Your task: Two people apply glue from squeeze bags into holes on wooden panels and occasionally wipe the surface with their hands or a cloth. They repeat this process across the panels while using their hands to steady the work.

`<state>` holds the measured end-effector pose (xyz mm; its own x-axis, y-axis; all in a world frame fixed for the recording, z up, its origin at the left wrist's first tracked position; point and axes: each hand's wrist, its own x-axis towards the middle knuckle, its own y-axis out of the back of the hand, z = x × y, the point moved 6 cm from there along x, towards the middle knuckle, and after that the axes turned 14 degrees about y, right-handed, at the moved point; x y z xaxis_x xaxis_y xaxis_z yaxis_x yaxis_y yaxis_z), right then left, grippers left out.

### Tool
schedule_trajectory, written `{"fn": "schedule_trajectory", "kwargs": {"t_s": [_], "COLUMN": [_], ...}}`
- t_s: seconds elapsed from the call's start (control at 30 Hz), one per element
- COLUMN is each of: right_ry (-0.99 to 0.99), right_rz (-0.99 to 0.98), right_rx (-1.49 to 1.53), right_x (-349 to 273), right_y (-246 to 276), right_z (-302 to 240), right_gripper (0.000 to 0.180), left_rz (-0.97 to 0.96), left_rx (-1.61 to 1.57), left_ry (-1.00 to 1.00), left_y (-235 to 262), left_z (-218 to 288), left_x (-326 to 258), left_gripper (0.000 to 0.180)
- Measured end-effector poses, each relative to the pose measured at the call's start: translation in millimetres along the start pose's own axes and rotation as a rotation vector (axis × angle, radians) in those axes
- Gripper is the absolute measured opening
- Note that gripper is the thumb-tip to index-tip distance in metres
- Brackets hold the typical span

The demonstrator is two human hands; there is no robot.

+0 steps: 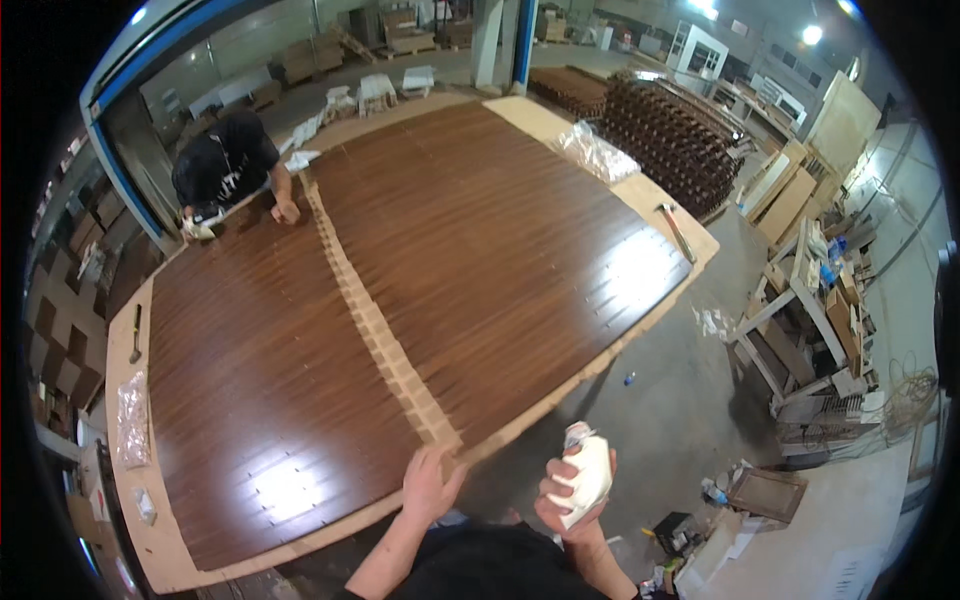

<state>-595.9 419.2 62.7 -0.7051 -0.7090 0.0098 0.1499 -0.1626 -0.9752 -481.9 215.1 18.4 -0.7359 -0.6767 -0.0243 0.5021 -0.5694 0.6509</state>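
My right hand (pixel 560 500) is wrapped round a pale cream, bottle-shaped thing (pixel 592 478), held upright off the table's near edge; its exact kind is unclear. A greyish piece shows at its top. My left hand (pixel 430 488) rests at the table's near edge, fingers stretched onto the lower end of a light strip (pixel 385 345) with step-like marks. That strip runs between two dark brown wooden panels, the left panel (pixel 250 370) and the right panel (pixel 480 240). Both lie flat on a pale board (pixel 690 228).
Across the table a person (pixel 225 165) in dark clothes leans over the far left edge. A hammer (pixel 678 235) lies at the right, another hammer (pixel 136 335) at the left. Clear plastic wrap (pixel 597 152) sits near stacked dark slats (pixel 670 145). A cluttered rack (pixel 800 310) stands right.
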Motion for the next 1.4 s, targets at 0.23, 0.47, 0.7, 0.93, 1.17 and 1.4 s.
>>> {"fn": "schedule_trajectory", "kwargs": {"t_s": [0.23,0.47,0.7,0.93,1.17,1.4], "right_ry": [0.137,0.202,0.231,0.2,0.088,0.34], "right_rz": [0.017,0.099,-0.03,0.039,0.15,0.181], "right_rx": [-0.164,-0.089,-0.21,-0.187,-0.576,-1.3], "right_x": [18.1,58.1,83.7,131.0,172.6,174.3], "right_y": [-13.6,-33.7,-21.5,-10.9,-16.2,35.8], "right_z": [-85.4,-112.4,-148.5,-134.5,-112.1,-138.3], "right_gripper": [0.066,0.078,0.071,0.073,0.083,0.056], "left_rz": [-0.059,-0.174,-0.101,-0.105,-0.187,-0.089], "left_rx": [0.329,0.508,0.498,0.513,0.388,0.45], "left_ry": [-0.017,-0.034,-0.104,-0.105,0.057,0.034], "left_y": [-61.9,-93.6,-97.1,-95.5,-91.3,-87.5], "left_z": [30.0,44.4,54.3,54.2,51.1,50.6], "left_x": [45.8,88.7,103.7,102.7,108.5,110.4], "left_gripper": [0.081,0.097,0.09,0.092,0.101,0.112]}}
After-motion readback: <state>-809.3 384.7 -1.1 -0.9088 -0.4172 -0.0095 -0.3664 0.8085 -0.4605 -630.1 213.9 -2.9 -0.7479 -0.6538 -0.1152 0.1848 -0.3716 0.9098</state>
